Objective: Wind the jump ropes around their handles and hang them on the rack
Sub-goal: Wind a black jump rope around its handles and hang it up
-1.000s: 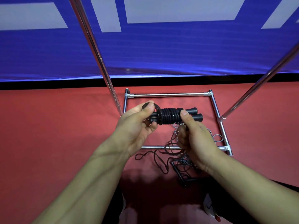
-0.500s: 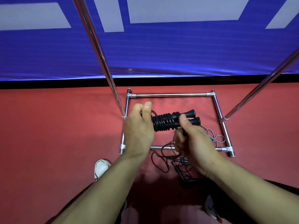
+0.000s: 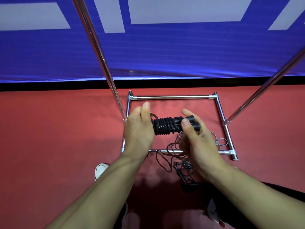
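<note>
Head view: the wound jump rope (image 3: 166, 125) lies crosswise between the hands; the left hand (image 3: 139, 129) grips its coiled end, the right hand (image 3: 196, 139) pinches the handle ends, and loose ropes (image 3: 178, 156) lie below the right hand

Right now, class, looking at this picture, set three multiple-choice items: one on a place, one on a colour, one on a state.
1. Where do the loose ropes lie?
A. On the red floor, at the rack base's near bar
B. Over the rack's top
C. On a shelf

2. What colour are the handles of the held jump rope?
A. Yellow
B. Black
C. White

3. What state is the held jump rope in?
A. Stretched straight
B. Knotted to a pole
C. Coiled round its handles

Answers: 1 A, cords sprawl across the near bar onto the floor. 2 B, both ends beside the right hand are black. 3 C, coils wrap the handles between the left hand and the right.
</note>
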`<state>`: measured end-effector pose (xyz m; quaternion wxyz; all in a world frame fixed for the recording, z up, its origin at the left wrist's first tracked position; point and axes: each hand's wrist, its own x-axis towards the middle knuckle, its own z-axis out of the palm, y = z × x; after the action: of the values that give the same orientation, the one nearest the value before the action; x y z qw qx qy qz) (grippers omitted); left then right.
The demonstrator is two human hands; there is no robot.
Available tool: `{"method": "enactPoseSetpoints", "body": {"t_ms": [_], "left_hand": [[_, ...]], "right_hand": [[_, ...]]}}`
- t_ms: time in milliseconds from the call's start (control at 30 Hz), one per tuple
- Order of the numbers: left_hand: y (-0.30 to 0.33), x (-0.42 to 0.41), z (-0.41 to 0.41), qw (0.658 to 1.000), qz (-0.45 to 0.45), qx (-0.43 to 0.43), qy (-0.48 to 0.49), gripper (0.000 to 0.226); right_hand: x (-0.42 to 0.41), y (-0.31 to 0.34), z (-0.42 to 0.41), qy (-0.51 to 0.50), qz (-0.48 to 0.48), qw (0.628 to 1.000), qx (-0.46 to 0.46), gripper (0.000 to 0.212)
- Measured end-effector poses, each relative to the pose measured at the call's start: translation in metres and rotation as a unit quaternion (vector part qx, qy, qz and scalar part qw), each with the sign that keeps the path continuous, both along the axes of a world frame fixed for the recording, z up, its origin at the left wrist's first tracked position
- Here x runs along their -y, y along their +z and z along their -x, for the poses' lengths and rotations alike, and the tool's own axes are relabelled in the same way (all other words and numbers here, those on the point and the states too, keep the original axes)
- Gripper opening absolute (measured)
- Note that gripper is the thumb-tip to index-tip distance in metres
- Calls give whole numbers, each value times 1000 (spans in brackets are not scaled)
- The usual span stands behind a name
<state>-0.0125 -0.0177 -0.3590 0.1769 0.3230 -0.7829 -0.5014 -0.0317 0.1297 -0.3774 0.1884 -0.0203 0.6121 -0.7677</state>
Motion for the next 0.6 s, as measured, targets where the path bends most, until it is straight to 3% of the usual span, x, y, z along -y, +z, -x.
{"method": "enactPoseSetpoints", "body": {"t_ms": [133, 400, 467, 533, 567, 600], "left_hand": [[-1, 3, -6, 997, 29, 41, -53, 46], [14, 2, -16, 979, 91, 57, -174, 40], [14, 1, -14, 984, 88, 35, -150, 40], [11, -1, -11, 997, 42, -15, -70, 38], [10, -2, -9, 998, 26, -35, -36, 36], [10, -4, -7, 999, 21, -46, -13, 34]], "right_hand": [[-1, 1, 2, 14, -37, 997, -59, 27], [-4, 4, 6, 65, -50, 996, -40, 34], [-4, 4, 6, 55, -33, 998, -10, 32], [0, 8, 3, 60, 31, 997, 26, 13], [3, 12, 1, 64, 77, 993, 61, 14], [4, 13, -1, 72, 111, 986, 99, 32]]}}
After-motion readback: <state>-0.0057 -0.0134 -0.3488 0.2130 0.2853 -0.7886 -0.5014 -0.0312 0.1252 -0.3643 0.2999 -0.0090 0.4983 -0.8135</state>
